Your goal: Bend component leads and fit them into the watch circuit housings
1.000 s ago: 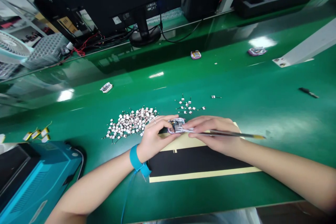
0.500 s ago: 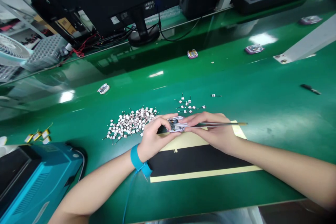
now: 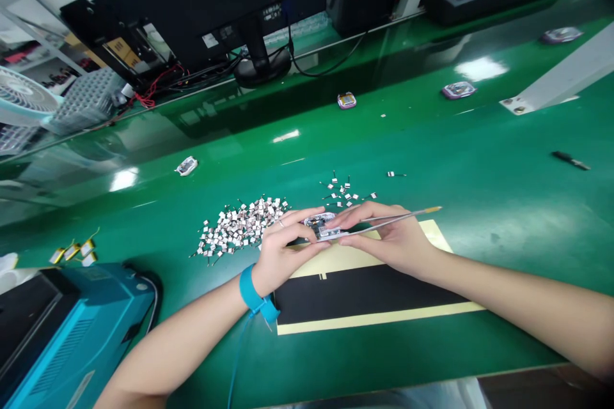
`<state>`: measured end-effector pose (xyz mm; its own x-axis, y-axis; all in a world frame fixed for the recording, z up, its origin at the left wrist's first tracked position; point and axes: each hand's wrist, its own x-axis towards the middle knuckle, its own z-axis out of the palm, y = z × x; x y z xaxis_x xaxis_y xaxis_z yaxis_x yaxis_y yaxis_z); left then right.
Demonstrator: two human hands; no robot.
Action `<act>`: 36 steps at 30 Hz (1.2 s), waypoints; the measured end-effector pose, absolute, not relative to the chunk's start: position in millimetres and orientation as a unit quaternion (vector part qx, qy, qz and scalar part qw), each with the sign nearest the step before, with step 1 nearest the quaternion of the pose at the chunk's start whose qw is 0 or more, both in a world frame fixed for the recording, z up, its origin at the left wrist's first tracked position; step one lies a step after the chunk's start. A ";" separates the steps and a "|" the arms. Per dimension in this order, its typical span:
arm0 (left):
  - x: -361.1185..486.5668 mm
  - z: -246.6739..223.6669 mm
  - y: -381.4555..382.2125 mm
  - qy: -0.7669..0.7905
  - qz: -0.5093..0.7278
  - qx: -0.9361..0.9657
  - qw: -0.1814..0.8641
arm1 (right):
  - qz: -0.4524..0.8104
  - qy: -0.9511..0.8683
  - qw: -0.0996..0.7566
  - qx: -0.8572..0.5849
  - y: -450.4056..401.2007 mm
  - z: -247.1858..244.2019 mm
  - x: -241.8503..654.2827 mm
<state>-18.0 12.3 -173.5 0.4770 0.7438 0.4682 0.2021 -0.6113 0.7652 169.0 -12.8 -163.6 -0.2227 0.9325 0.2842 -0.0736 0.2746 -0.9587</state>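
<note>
My left hand [image 3: 284, 238], with a blue wrist strap [image 3: 250, 291], is closed around a small open device casing with a circuit board inside [image 3: 319, 225]. Its thumb and fingers grip the casing at the left end. My right hand [image 3: 391, 233] has a pair of tweezers [image 3: 405, 216] lying in it, their rear end pointing up and to the right. Fingertips of that hand rest on the casing's right end; the tweezer tips are hard to make out there. Below both hands lies a black and pale yellow sheet [image 3: 369, 297].
A heap of small white parts with short leads [image 3: 242, 227] lies left, several loose ones [image 3: 341, 189] behind my hands. Other casings [image 3: 346, 100] sit farther back. Yellow-taped parts [image 3: 71, 250] and a blue machine [image 3: 91, 326] stand left. A black pen-like item [image 3: 570, 160] lies right.
The rear end of the tweezers has swung up and slightly left, and their arms show more apart. Casings at the back have shifted slightly left. My left hand keeps its grip.
</note>
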 end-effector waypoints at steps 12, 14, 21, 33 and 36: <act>-17.1 -171.4 13.2 0.316 0.410 0.752 0.408 | 0.473 -0.622 0.525 -0.338 -11.5 -159.6 170.8; -17.3 -171.8 13.3 0.316 0.415 0.744 0.418 | 0.470 -0.636 0.512 -0.335 -11.0 -157.7 173.8; -18.2 -175.1 13.6 0.297 0.431 0.709 0.472 | 0.427 -0.691 0.506 -0.290 -9.4 -152.5 178.7; -16.5 -174.5 12.2 0.301 0.430 0.673 0.521 | 0.428 -0.696 0.496 -0.294 -13.1 -148.4 175.0; -15.8 -173.7 12.0 0.302 0.430 0.673 0.520 | 0.421 -0.704 0.487 -0.301 -14.0 -147.8 175.3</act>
<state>-15.8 12.0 -173.7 0.4483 0.8536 0.2652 -0.0412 -0.2767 0.9601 175.3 -14.0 -147.8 -0.3453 0.8332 0.4319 0.0144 0.4648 -0.8853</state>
